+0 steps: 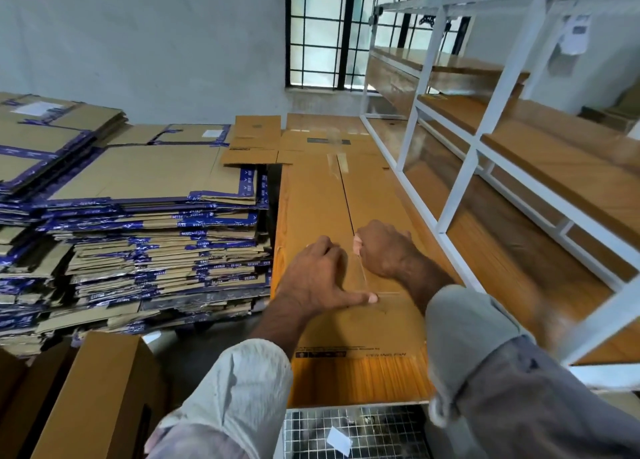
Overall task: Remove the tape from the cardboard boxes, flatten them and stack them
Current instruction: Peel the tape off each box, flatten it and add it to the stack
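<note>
Two hands on one long box [322,195]: left grip [320,275] released, right grip [382,247] pinching clear tape [362,271].

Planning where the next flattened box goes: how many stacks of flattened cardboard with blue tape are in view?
2. The tall stack stands left of the table, beside the long box. A lower stack sits farther left, cut by the frame edge. More may lie out of view.

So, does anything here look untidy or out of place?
Mostly the big stack of flattened boxes on the left: its sheets are askew, with edges jutting unevenly and blue tape still on them. On the long box, the clear tape is half lifted.
</note>
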Available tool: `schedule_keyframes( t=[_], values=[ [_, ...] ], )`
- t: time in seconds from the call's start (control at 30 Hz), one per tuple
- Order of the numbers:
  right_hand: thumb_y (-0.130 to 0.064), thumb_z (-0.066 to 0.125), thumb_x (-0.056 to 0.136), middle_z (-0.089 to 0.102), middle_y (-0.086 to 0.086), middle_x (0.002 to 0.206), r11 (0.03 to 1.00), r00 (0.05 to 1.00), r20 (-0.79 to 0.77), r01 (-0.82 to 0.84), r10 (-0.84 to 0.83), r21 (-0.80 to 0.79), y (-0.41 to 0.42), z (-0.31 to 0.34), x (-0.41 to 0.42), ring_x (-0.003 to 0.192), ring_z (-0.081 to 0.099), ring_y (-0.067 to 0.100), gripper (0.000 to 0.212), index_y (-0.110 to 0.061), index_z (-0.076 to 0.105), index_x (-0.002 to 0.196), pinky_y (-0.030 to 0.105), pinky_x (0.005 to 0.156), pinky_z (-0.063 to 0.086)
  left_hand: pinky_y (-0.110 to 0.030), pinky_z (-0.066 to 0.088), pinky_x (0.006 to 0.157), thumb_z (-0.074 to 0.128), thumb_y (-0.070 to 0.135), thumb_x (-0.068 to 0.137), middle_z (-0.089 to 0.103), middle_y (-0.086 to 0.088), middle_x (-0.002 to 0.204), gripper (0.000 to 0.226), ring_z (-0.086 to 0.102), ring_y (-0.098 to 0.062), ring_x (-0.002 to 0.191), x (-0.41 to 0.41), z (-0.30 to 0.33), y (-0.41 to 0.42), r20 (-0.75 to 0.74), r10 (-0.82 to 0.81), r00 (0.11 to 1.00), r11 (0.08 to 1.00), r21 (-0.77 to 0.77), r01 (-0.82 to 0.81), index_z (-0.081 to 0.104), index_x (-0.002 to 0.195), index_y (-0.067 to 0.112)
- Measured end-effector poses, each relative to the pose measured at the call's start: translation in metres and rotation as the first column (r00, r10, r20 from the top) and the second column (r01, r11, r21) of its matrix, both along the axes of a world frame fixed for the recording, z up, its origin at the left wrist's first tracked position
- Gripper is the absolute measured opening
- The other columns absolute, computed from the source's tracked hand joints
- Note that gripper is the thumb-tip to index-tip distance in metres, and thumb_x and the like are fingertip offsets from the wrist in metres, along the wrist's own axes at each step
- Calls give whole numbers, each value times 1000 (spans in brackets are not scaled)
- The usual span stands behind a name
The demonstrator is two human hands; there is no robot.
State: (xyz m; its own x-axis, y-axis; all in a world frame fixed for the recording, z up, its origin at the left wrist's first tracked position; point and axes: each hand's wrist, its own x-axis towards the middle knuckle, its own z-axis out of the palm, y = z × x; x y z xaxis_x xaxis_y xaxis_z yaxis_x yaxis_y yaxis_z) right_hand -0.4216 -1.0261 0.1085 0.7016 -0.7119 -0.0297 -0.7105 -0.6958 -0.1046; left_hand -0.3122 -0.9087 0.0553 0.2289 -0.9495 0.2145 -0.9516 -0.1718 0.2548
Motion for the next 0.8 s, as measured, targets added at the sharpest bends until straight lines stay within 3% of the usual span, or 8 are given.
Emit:
schedule_keyframes(
  t=[0.1,0.2,0.33,0.43,0.57,0.73,0.8],
  values=[
    [-26,57,100,53,-2,123,988,992,121,47,-29,-148,34,0,-25,117,50,19,23,-25,58,122,45,103,38,-30,43,92,60,89,68,44,2,123,96,48,-16,107,-1,3,0,-27,1,1000,1000,7,0,55,133,18],
    [-29,47,99,55,-2,113,956,953,302,86,3,-280,67,-2,-63,106,51,18,18,-25,58,113,43,93,40,-33,41,99,62,78,79,45,0,130,85,46,-19,118,-4,4,2,-25,-54,998,999,-6,54,47,142,23],
    [-34,25,102,51,-4,100,903,940,341,135,13,-407,117,-21,-107,91,46,16,35,-25,58,105,37,79,39,-36,43,99,48,66,97,46,-2,137,66,45,-22,123,-13,0,8,176,-190,966,979,-40,200,33,152,34],
    [-27,44,96,60,0,97,853,895,446,211,28,-478,154,-59,-123,89,56,21,23,-21,66,97,37,77,35,-38,46,98,46,59,100,46,-5,141,63,47,-25,123,-10,-5,12,299,-222,928,971,-16,237,29,156,36],
    [-25,62,89,61,-2,93,852,846,533,300,-31,-428,172,-95,-126,86,59,24,7,-23,68,92,33,75,27,-39,45,98,44,59,101,42,-7,142,58,44,-25,124,-8,-6,10,327,-234,916,968,-13,252,35,153,36],
    [-30,58,91,67,3,101,881,863,504,259,-28,-395,175,-114,-128,92,64,27,18,-22,70,102,38,78,41,-43,40,106,53,57,91,36,-9,146,76,41,-28,130,1,-10,14,265,-288,920,957,52,284,27,159,34],
    [-30,56,89,67,2,105,914,878,476,235,-52,-332,176,-127,-128,93,65,24,25,-23,70,108,39,79,47,-42,36,109,52,53,95,36,-7,148,70,38,-25,133,6,-7,13,129,-293,947,956,48,289,29,159,36]
  ],
)
